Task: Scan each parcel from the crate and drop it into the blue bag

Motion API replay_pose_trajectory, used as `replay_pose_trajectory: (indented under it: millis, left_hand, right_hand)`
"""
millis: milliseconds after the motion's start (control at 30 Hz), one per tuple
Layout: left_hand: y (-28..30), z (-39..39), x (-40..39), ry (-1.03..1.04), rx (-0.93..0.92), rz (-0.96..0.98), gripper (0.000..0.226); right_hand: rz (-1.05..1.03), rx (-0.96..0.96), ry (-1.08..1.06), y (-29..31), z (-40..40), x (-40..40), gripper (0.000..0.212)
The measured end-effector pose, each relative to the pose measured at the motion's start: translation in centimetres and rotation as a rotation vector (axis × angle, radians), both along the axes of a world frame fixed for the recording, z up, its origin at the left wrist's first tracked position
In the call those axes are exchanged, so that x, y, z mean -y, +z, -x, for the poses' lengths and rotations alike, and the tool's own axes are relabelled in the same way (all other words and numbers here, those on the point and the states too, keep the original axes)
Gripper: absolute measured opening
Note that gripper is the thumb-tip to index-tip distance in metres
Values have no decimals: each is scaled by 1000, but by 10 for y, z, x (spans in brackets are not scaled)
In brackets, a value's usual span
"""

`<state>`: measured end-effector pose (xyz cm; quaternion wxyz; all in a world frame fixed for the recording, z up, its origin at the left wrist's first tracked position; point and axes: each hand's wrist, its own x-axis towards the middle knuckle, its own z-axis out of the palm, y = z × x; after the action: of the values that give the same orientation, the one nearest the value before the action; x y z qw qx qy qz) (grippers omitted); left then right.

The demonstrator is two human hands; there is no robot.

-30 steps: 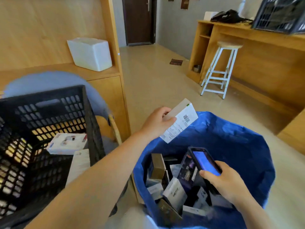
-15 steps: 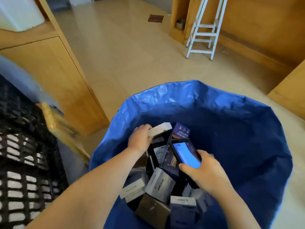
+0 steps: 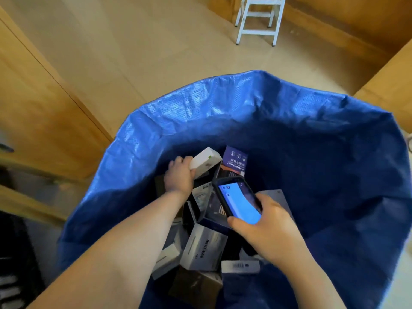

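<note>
The single head-worn camera looks steeply down from close above into the open blue bag [image 3: 223, 108].

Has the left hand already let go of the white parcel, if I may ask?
No, the left hand grips the white parcel inside the blue bag.

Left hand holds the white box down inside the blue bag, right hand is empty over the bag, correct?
Not quite: the right hand is not empty. The head view shows its grip on a handheld scanner with a lit blue screen, above the parcels. The rest stands: the left hand holds the white box down inside the blue bag.
</note>
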<state>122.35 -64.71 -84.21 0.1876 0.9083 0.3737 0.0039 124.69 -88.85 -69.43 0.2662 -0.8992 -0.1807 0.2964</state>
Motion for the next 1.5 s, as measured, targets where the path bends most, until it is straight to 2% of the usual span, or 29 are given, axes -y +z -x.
replay_pose_trajectory:
  millis: [167,267,400,500,767,1167,1333,1500]
  left_hand:
    - [-2,0,-12,26,5,-83,30]
    - [-11,5,-17,-68,-143,-49,34]
    - [-17,12,-11,-206,-392,54,57]
    - [-13,22,-5,-251,-475,99,55]
    - [56,62,8,-221,-408,67,51]
    - [245,146,64,-193,-51,-146,46]
    - [315,206,83,-180,105,-260,47]
    - [368,284,69,-50,128,-312,48]
  right_hand:
    - [-17,-18,27,-4,5,1,53]
    - [-31,-13,20,-8,5,-1,55]
    - [-13,18,32,-8,4,-2,53]
    - [0,36,39,-3,4,-2,53]
    - [3,82,27,41,26,14,46]
    - [-128,153,47,139,115,39,48]
    - [-219,199,86,169,158,37,40]
    - [-295,213,200,195,205,12,38]
